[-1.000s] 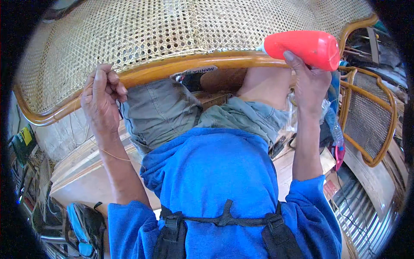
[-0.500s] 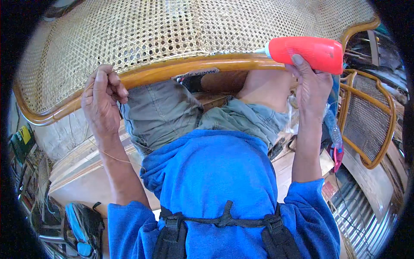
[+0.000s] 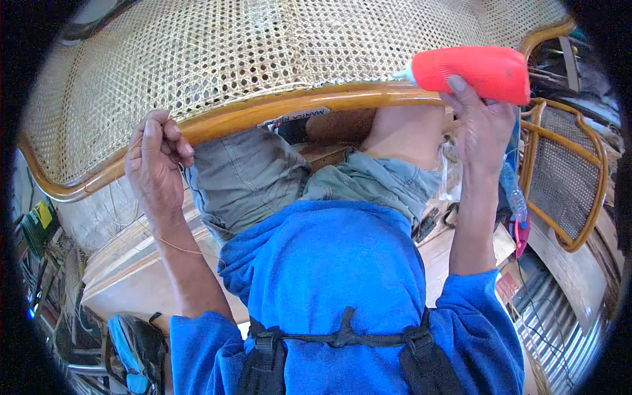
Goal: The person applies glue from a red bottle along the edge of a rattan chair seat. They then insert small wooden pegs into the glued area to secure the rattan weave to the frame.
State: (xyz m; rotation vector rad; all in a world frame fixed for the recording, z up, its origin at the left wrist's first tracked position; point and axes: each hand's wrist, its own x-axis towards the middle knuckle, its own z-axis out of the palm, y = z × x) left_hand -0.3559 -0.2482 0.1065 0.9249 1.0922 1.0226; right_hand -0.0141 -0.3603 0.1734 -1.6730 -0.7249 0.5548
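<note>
My right hand (image 3: 479,122) is wrapped round a red squeeze bottle (image 3: 477,71), held nearly level. Its pale nozzle points left, just over the far edge of the wooden rail, where the woven cane begins. The glossy brown wooden rail (image 3: 355,99) curves along the front of the cane webbing panel (image 3: 263,39). At the rail's left part, my left hand (image 3: 157,158) has its fingers curled in a pinch. A thin cane strand (image 3: 178,247) hangs across my left forearm and runs up to those fingers. Their grip on it is partly hidden.
A smaller wood-framed cane panel (image 3: 566,164) stands at the right, near a clear plastic bottle (image 3: 513,191). Wooden boards (image 3: 131,276) lie at the left. A blue and black backpack (image 3: 135,349) sits at lower left, and corrugated metal sheeting (image 3: 559,336) at lower right.
The red bottle has shifted slightly up and to the right, with its nozzle still along the rail's edge. My left hand keeps its pinch and has barely moved.
</note>
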